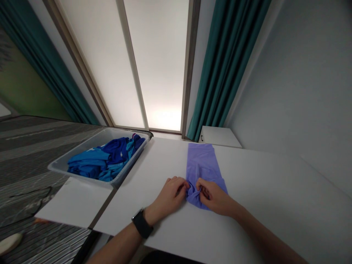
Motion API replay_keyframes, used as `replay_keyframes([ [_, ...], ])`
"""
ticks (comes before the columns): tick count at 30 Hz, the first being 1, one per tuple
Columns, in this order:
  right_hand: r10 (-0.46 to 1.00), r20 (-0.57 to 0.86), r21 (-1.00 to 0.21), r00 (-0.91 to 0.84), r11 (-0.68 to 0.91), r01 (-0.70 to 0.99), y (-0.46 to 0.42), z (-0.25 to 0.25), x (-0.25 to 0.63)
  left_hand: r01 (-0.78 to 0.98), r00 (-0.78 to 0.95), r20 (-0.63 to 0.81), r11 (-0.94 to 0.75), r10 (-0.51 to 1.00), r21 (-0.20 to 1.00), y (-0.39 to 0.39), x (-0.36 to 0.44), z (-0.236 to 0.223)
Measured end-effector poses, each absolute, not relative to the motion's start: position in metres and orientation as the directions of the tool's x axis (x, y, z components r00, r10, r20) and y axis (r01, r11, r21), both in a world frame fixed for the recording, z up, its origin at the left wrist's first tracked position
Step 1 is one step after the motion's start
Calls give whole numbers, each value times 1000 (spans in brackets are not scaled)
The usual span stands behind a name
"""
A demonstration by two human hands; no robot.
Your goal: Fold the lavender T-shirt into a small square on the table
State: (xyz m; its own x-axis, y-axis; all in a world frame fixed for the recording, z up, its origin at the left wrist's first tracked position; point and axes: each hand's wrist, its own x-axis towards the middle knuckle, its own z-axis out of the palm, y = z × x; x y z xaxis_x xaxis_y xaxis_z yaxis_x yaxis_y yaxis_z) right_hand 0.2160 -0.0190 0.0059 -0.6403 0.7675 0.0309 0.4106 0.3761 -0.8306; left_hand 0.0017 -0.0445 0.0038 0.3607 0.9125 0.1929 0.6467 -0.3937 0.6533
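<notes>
Beside teal curtains (228, 62): white table (275, 194), purple cloth (202, 165).

No legible text or labels anywhere

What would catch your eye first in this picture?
The bright purple cloth lies on the white table, with the left hand and right hand gripping its near end. To the left sits a gray plastic tub heaped with blue clothes. Teal curtains hang straight ahead.

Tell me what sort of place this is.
Probably an indoor folding station for laundry or garments: a white table holding a lavender garment, a grey plastic tub of blue clothes, and teal curtains.
</notes>
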Motion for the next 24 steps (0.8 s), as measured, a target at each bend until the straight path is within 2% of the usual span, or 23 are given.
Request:
replay_keyframes([
  [7, 781, 43, -852, -623, 354, 385, -20, 6, 216, 683, 480, 198, -506, 854, 526, -44, 2, 2],
  [16, 788, 42, -854, -615, 348, 387, -19, 5, 214, 579, 404, 239, -449, 883, 681, -40, 8, -1],
  [21, 794, 39, -857, -607, 339, 389, -18, 4, 214, 580, 247, 94, -225, 964, 783, -33, 13, -3],
  [24, 793, 44, -856, -608, 344, 386, -18, 2, 214, 665, 282, 8, -201, 959, 719, -22, 14, 5],
])
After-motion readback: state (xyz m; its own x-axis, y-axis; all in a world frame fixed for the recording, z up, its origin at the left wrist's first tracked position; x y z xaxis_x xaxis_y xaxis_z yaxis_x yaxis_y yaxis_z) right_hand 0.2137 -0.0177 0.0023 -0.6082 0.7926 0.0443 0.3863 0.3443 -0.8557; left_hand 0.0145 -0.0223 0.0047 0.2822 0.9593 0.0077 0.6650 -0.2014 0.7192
